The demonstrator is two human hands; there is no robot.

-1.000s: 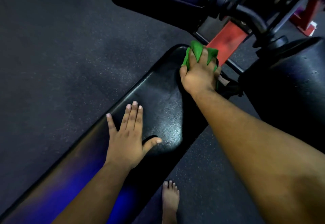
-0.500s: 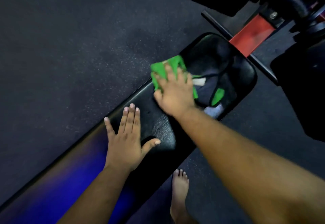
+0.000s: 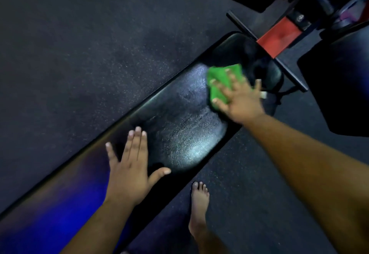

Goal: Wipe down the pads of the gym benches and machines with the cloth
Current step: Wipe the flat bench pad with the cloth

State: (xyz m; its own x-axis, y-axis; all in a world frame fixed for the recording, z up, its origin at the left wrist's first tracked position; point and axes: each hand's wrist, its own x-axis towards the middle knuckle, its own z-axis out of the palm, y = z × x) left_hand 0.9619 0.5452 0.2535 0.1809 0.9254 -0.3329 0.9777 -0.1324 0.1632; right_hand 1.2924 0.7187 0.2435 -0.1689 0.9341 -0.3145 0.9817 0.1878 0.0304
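Readable text: none on any surface in the head view.
Bench pad (image 3: 179, 134): no brand, number or label (only a pale sheen on the black cover).
Red frame plate (image 3: 278, 36): no lettering that can be read.
Green cloth (image 3: 221, 80): a small white tag shows near it, too blurred to read.

Between your left hand (image 3: 129, 172) and your right hand (image 3: 238, 99) pressing the cloth (image 3: 220, 80), the bench (image 3: 179, 134) pad lies bare. Past the cloth, the pad's far end meets a red frame piece (image 3: 277, 36) and a black crossbar (image 3: 267, 52). A dark pad (image 3: 343, 82) stands close on the right. Your foot (image 3: 198, 204) stands on the floor (image 3: 79, 44) beside the bench's near edge.
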